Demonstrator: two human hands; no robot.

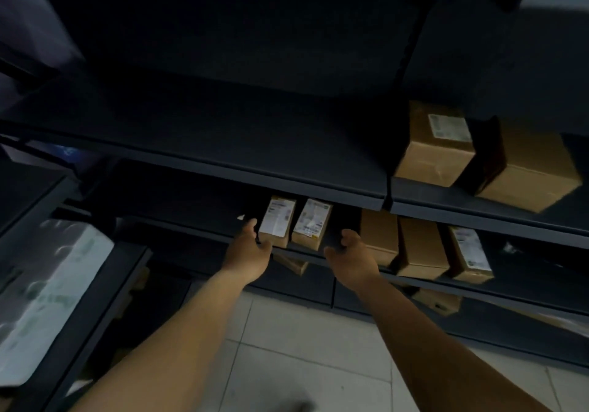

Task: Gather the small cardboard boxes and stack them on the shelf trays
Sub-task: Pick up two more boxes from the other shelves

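Observation:
Two small cardboard boxes with white labels, a left one [276, 222] and a right one [311, 224], stand side by side on a dark shelf tray [306, 250]. My left hand [250, 250] touches the left side of the left box, fingers curled against it. My right hand [351, 253] is just right of the pair, fingers apart, a small gap from the right box. Three more small boxes [379, 239] [422, 249] [471, 253] stand further right on the same tray.
Two bigger cardboard boxes [435, 143] [529, 169] sit on the shelf above at right. The dark shelf above [223, 143] overhangs the tray. More boxes [291, 263] [438, 301] lie on lower levels. A plastic-wrapped pack [41, 290] is at left. Tiled floor [302, 348] lies below.

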